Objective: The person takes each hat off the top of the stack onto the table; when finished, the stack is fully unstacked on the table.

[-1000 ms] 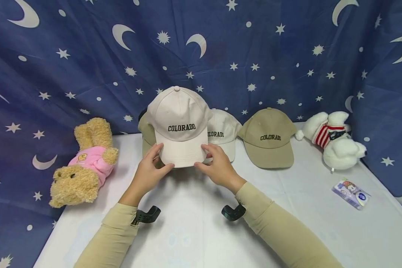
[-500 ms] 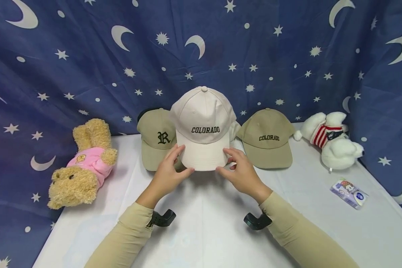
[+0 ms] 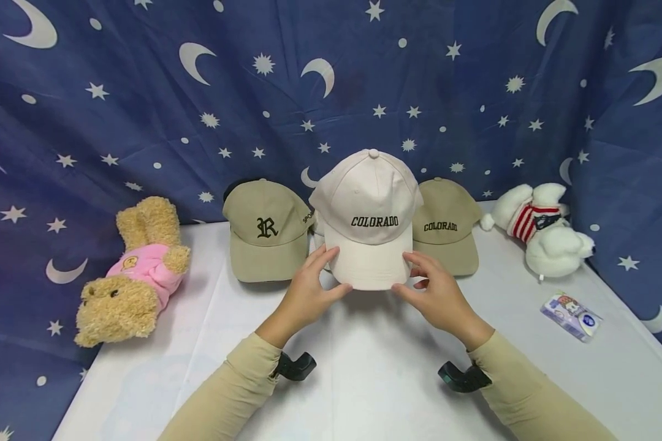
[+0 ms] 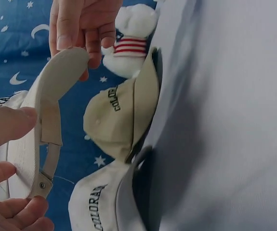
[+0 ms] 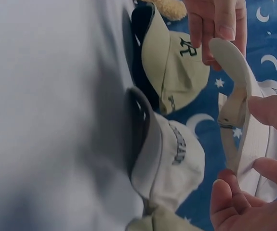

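A cream cap (image 3: 371, 196) with COLORADO lettering is held up, front facing me, between both hands. My left hand (image 3: 304, 295) pinches the left edge of its brim. Opposite it, my right hand (image 3: 441, 299) pinches the right edge. From the right wrist view, the brim's underside and back strap (image 5: 229, 139) show. Behind the held cap stands a white cap (image 4: 92, 192) with dark lettering, mostly hidden in the head view. A khaki cap (image 3: 267, 260) with an R mark sits left of it, and a khaki COLORADO cap (image 3: 447, 205) sits to the right, partly covered.
A tan teddy bear (image 3: 138, 288) in a pink shirt lies at the left. On the right are a white plush toy (image 3: 551, 245) in a striped top and a small purple packet (image 3: 570, 315). A blue star-patterned curtain (image 3: 364, 73) hangs behind the white table (image 3: 364, 380).
Both hands have carried the cream cap to the right and slightly lower. The khaki R cap has come into full view, while the khaki COLORADO cap has become partly covered.
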A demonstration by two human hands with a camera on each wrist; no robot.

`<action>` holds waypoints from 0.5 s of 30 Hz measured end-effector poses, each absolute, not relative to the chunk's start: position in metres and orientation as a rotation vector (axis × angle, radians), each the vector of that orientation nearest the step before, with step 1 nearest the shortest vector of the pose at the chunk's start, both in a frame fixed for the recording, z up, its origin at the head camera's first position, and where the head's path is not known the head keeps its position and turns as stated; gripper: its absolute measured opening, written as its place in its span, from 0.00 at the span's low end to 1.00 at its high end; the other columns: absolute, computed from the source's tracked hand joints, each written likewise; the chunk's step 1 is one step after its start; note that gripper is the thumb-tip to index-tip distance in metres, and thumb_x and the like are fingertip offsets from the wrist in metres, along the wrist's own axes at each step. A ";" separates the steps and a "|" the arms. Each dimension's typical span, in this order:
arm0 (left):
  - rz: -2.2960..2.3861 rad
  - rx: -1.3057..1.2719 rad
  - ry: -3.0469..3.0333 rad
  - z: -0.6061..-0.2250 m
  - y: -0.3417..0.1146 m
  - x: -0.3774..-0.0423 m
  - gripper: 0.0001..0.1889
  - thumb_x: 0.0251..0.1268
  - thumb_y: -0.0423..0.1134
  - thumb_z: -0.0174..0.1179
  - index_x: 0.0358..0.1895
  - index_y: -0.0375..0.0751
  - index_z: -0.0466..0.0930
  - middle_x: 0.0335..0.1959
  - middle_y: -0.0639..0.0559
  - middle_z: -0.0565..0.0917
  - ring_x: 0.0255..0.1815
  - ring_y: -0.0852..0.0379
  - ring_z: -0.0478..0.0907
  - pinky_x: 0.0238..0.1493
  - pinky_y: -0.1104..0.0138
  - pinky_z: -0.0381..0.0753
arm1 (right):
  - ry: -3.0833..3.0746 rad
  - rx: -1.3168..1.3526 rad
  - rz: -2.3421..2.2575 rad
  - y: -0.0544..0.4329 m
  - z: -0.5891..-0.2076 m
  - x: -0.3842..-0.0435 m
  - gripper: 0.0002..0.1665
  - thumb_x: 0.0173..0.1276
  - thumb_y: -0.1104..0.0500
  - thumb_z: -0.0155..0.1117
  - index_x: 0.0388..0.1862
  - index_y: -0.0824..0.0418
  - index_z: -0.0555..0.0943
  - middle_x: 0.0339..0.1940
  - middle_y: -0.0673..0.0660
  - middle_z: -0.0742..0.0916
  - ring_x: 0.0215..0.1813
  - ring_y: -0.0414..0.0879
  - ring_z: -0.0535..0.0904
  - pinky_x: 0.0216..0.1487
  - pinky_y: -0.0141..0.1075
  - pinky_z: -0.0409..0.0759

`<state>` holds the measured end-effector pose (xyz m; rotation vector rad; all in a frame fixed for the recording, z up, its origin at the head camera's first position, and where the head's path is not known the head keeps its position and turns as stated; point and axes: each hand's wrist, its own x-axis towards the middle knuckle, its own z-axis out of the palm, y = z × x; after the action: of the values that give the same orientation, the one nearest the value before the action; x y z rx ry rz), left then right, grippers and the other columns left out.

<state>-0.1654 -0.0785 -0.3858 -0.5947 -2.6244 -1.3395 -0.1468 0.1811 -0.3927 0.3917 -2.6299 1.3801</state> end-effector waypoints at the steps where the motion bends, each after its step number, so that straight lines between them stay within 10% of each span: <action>1: -1.327 -0.603 -2.624 -0.386 -0.075 -0.165 0.36 0.57 0.39 0.74 0.70 0.36 0.71 0.72 0.31 0.65 0.72 0.36 0.64 0.68 0.47 0.67 | -2.629 0.393 1.368 0.185 -0.393 -0.145 0.37 0.64 0.62 0.73 0.69 0.71 0.70 0.68 0.68 0.73 0.53 0.57 0.78 0.49 0.46 0.80; 15: -1.321 -0.759 -2.667 -0.397 -0.037 -0.153 0.32 0.58 0.39 0.73 0.67 0.38 0.76 0.67 0.36 0.72 0.68 0.38 0.69 0.67 0.47 0.68 | -2.648 0.380 1.179 0.235 -0.394 -0.109 0.35 0.61 0.63 0.75 0.66 0.72 0.73 0.64 0.67 0.75 0.50 0.55 0.79 0.43 0.37 0.82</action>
<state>-0.1533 -0.0374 -0.3971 -0.7592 -2.6671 -1.3205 -0.1086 0.2350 -0.3938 0.3804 -2.6483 1.1792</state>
